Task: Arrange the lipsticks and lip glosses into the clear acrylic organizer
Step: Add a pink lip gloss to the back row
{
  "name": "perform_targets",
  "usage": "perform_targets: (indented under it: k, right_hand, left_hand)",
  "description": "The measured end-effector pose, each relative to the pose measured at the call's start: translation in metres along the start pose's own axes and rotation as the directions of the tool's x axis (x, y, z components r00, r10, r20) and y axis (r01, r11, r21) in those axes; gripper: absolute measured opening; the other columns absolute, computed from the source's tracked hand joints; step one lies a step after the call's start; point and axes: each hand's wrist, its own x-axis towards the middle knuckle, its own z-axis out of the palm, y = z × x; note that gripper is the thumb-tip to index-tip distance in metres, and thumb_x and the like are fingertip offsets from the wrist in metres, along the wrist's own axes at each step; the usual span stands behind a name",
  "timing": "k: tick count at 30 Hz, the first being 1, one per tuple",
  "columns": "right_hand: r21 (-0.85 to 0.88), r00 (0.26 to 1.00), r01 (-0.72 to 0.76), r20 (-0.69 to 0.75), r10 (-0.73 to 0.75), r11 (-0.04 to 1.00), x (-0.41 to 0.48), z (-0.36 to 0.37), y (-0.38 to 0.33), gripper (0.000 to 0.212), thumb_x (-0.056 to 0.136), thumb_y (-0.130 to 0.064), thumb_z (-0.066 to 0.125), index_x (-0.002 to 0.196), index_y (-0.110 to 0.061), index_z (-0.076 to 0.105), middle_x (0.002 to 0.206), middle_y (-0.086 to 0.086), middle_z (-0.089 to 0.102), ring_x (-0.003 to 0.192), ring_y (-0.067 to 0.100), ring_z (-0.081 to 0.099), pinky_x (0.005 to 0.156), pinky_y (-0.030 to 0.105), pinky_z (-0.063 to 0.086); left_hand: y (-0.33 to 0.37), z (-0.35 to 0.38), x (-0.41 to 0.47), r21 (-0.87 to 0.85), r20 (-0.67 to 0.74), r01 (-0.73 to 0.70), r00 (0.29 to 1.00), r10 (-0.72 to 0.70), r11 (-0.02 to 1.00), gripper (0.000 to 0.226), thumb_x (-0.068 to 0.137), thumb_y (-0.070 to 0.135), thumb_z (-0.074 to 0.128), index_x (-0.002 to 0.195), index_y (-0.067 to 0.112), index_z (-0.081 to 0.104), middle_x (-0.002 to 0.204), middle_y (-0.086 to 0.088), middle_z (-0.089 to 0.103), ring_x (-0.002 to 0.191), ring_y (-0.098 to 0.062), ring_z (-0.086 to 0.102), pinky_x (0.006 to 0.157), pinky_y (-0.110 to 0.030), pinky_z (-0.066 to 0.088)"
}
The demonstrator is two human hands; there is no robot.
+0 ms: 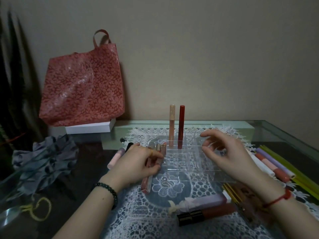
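On the lace mat [138, 219], organizer [193, 163] between hands: left [138, 163] gripping a gloss tube [146, 184], right [229, 156] open

left hand [138, 163]: gold ring [151, 152] on one finger; dark bead bracelet [110, 194] at the wrist
right hand [229, 156]: red string bracelet [278, 200] at the wrist
arms: bare, no sleeves

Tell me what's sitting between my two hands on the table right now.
In the head view, the clear acrylic organizer lies between your left hand and right hand, on the lace cloth. Two lip glosses stand in its back cells: beige and dark red.
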Motion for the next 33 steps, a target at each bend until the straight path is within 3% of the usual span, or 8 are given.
perform_targets:
  k: [2, 4, 9, 13, 17, 21, 25, 33]
  right_hand:
    - [0.018, 1.0, 0.0, 0.001, 0.0, 1.0, 0.0, 0.001, -0.001, 0.028, 0.079, -0.022, 0.061, 0.105, -0.033, 0.056, 0.081, -0.012, 0.063, 0.075, 0.003, 0.06, 0.071, 0.023, 0.049]
    - [0.028, 1.0, 0.001, 0.004, -0.001, 1.0, -0.001, 0.001, -0.002, 0.028, 0.079, -0.021, 0.061, 0.104, -0.033, 0.057, 0.081, -0.012, 0.063, 0.076, 0.003, 0.06, 0.071, 0.021, 0.049]
    - [0.036, 0.999, -0.024, 0.025, 0.023, 0.999, -0.002, 0.002, -0.006, 0.028, 0.081, -0.018, 0.06, 0.105, -0.032, 0.057, 0.083, -0.012, 0.063, 0.079, 0.0, 0.059, 0.07, 0.015, 0.047]
    - [0.186, 0.996, -0.082, 0.044, 0.075, 0.979, -0.003, 0.007, -0.019, 0.024, 0.082, -0.013, 0.062, 0.099, -0.029, 0.061, 0.083, -0.006, 0.064, 0.075, 0.006, 0.06, 0.069, 0.015, 0.05]
    - [0.47, 0.97, -0.236, 0.171, 0.175, 0.85, 0.0, 0.013, -0.035, 0.021, 0.079, -0.016, 0.063, 0.099, -0.023, 0.064, 0.085, 0.007, 0.07, 0.074, 0.021, 0.065, 0.064, 0.02, 0.055]
    - [0.736, 0.909, -0.416, 0.323, 0.264, 0.534, 0.006, 0.022, -0.046, 0.029, 0.069, -0.031, 0.059, 0.094, -0.018, 0.066, 0.079, 0.002, 0.073, 0.067, 0.013, 0.066, 0.058, 0.018, 0.053]
    - [0.869, 0.899, -0.41, 0.335, 0.282, 0.277, 0.01, 0.02, -0.049, 0.026, 0.065, -0.029, 0.064, 0.082, -0.01, 0.072, 0.076, 0.008, 0.069, 0.062, 0.013, 0.064, 0.053, 0.021, 0.053]
    - [0.859, 0.886, -0.409, 0.294, 0.358, 0.307, 0.008, 0.011, -0.044, 0.034, 0.063, -0.014, 0.069, 0.094, -0.005, 0.061, 0.064, 0.005, 0.07, 0.059, 0.013, 0.065, 0.051, 0.019, 0.054]
  left_hand:
    - [0.002, -0.002, 0.001, -0.072, -0.011, 0.037, 0.999, -0.038, 0.997, 0.03, 0.081, 0.027, 0.057, 0.11, 0.036, 0.063, 0.049, 0.028, 0.054, 0.05, 0.012, 0.045, 0.096, -0.031, 0.039]
    - [0.001, -0.004, 0.0, -0.193, -0.092, 0.08, 0.991, -0.099, 0.978, 0.029, 0.083, 0.022, 0.057, 0.107, 0.038, 0.064, 0.049, 0.024, 0.057, 0.047, 0.003, 0.052, 0.069, -0.025, 0.042]
    - [0.001, -0.008, -0.003, -0.266, -0.465, 0.137, 0.849, -0.251, 0.954, 0.02, 0.074, 0.014, 0.07, 0.093, 0.019, 0.072, 0.071, 0.015, 0.068, 0.064, 0.001, 0.06, 0.067, -0.02, 0.049]
    - [0.005, -0.018, -0.005, -0.102, -0.754, -0.022, 0.654, -0.063, 0.995, 0.019, 0.076, 0.024, 0.061, 0.086, 0.013, 0.072, 0.08, 0.011, 0.064, 0.073, -0.008, 0.059, 0.078, -0.028, 0.044]
    - [0.014, -0.028, -0.008, 0.131, -0.808, -0.187, 0.549, 0.214, 0.974, 0.015, 0.079, 0.024, 0.061, 0.093, 0.022, 0.066, 0.083, 0.019, 0.059, 0.079, -0.007, 0.054, 0.08, -0.034, 0.036]
    - [0.031, -0.028, -0.007, 0.268, -0.745, -0.309, 0.534, 0.399, 0.913, 0.019, 0.08, 0.028, 0.062, 0.099, 0.026, 0.059, 0.078, 0.023, 0.06, 0.084, -0.008, 0.054, 0.087, -0.032, 0.03]
    - [0.039, -0.02, -0.004, 0.375, -0.641, -0.398, 0.542, 0.544, 0.837, 0.018, 0.082, 0.03, 0.063, 0.099, 0.03, 0.059, 0.081, 0.016, 0.07, 0.086, -0.009, 0.053, 0.094, -0.031, 0.029]
    - [0.044, -0.001, 0.0, 0.171, -0.535, -0.449, 0.705, 0.466, 0.877, 0.027, 0.076, 0.037, 0.067, 0.103, 0.032, 0.063, 0.089, 0.017, 0.069, 0.091, -0.007, 0.053, 0.09, -0.031, 0.033]
